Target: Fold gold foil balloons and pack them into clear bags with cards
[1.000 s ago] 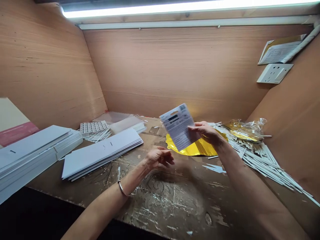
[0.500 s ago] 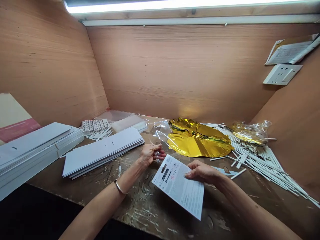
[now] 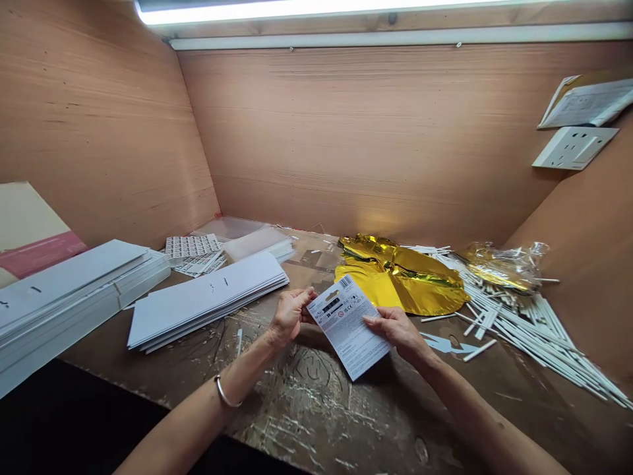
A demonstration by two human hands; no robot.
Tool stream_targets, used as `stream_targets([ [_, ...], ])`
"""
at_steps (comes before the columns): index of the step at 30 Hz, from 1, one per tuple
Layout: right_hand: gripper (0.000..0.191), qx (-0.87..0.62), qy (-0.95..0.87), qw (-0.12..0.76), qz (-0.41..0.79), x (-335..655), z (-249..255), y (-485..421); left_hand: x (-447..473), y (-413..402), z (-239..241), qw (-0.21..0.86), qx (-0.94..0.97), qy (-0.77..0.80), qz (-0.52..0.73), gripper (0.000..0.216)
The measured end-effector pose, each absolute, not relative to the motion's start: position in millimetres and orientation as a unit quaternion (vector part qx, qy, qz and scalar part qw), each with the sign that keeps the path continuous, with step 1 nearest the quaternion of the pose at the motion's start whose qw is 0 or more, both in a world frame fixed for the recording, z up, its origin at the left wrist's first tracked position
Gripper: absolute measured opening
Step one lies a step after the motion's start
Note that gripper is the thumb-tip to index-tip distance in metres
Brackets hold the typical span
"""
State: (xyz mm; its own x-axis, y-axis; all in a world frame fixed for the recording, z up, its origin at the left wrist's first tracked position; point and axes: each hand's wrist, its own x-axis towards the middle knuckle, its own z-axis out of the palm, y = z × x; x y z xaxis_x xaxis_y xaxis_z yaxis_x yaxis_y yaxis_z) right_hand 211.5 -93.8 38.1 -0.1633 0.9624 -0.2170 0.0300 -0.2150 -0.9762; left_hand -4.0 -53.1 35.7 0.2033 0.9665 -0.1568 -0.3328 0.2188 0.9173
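Note:
A printed white card [image 3: 352, 330] with a hang hole and a barcode at its top is held tilted over the worn brown worktop. My right hand [image 3: 395, 330] grips its right edge, thumb on the printed face. At the card's upper left corner, the fingers of my left hand [image 3: 291, 313] are pinched together; whether they hold the corner or clear film is hard to make out. Just behind the card lie gold foil pieces [image 3: 425, 293]. To the left of my left hand is a stack of white cards [image 3: 208, 300].
Many white sticks [image 3: 544, 343] are heaped at the right, with clear-wrapped gold foil [image 3: 514, 264] on them. A larger white stack [image 3: 84, 290] stands at the left. Label sheets [image 3: 192, 247] and clear plastic sleeves [image 3: 257, 245] lie at the back. A socket plate [image 3: 573, 148] is on the right wall.
The card has moved up and left, away from me, and its corner now meets my left hand. My left fingers have closed. The clear plastic bag seen beside that hand no longer shows distinctly.

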Motion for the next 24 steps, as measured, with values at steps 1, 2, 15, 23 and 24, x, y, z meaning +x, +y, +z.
stream_targets([
  [1, 0.031, -0.511, -0.488, 0.417, 0.572, 208.3, 36.7, -93.6, -1.4, -52.4, 37.1, 0.663, 0.400, 0.406, 0.486, 0.036],
  [2, 0.031, -0.510, -0.492, 0.443, 0.550, 205.0, 34.8, -93.0, 0.9, -51.2, 39.9, 0.656, 0.408, 0.409, 0.486, 0.036],
  [15, 0.019, -0.441, -0.553, 0.589, 0.392, 196.1, 73.6, -73.9, -2.5, -32.7, 104.2, 0.435, 0.732, 0.345, 0.395, 0.018],
  [23, 0.020, -0.427, -0.578, 0.543, 0.435, 187.9, 44.5, -65.0, -10.5, -33.9, 65.2, 0.533, 0.675, 0.316, 0.400, 0.032],
  [24, 0.021, -0.430, -0.579, 0.534, 0.441, 189.0, 38.1, -64.4, -11.6, -34.1, 57.7, 0.530, 0.677, 0.318, 0.400, 0.031],
])
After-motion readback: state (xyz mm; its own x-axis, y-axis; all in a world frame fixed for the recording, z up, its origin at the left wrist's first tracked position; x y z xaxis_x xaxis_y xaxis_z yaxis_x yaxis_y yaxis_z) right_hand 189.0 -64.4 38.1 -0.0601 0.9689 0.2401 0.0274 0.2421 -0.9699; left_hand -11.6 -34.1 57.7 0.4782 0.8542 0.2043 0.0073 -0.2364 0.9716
